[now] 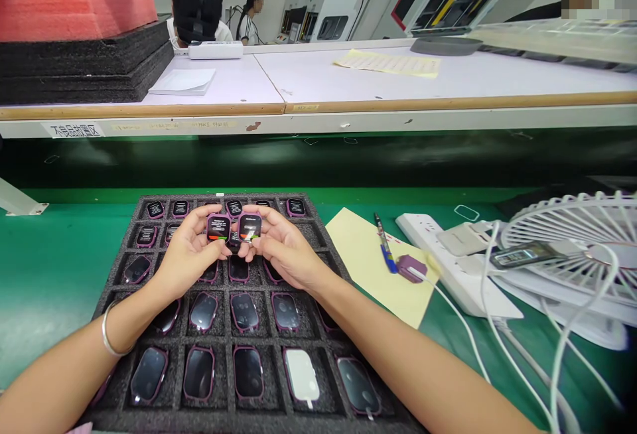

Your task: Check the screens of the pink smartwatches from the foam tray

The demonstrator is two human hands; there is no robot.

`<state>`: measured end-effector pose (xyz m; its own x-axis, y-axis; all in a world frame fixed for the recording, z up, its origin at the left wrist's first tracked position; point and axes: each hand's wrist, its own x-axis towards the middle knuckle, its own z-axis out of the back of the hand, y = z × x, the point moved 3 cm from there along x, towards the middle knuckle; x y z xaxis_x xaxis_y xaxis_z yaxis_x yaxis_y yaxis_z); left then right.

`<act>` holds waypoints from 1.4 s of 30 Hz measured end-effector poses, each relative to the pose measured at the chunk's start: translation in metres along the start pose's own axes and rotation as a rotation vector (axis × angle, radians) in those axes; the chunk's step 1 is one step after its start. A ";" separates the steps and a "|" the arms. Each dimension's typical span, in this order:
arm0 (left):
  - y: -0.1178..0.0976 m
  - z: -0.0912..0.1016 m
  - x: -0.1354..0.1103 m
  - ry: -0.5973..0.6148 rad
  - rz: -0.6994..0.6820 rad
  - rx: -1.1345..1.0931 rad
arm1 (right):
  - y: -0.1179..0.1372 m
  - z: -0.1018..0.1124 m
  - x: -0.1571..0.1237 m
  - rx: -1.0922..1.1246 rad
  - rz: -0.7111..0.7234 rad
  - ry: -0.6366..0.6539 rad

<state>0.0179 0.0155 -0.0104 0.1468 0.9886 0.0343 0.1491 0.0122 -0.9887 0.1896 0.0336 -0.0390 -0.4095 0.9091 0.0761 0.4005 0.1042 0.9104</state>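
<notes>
My left hand (192, 248) pinches a purple-framed smartwatch body (218, 227) by its edges, its screen lit with text and a coloured strip. Beside it, my right hand (283, 246) grips a second lit smartwatch body (249, 227), thumb at the lower edge. Both are held side by side above a dark foam tray (226, 341). In the tray's compartments lie several similar watch bodies; those in the far rows show lit text, while nearer ones have dark screens. One near watch (301, 375) has a white face. My hands and forearms hide some compartments.
Right of the tray are a yellow sheet (348, 241), a blue pen (385, 245), a purple watch on a cable (412, 268), a white power strip (448, 268) and a white fan (587, 248). Foam sheets (74, 56) sit on the shelf ahead. Two people are beyond it.
</notes>
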 end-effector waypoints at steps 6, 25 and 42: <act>0.001 0.001 0.001 0.003 -0.023 0.011 | 0.000 0.000 -0.001 -0.020 0.008 0.022; 0.001 -0.001 -0.003 0.003 0.052 -0.025 | 0.002 0.001 0.000 -0.018 0.033 -0.023; 0.000 0.000 -0.002 0.014 0.072 -0.049 | 0.003 -0.001 -0.001 -0.035 0.040 -0.013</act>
<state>0.0178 0.0137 -0.0109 0.1724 0.9844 -0.0342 0.1850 -0.0665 -0.9805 0.1907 0.0329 -0.0358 -0.3834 0.9173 0.1074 0.3868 0.0539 0.9206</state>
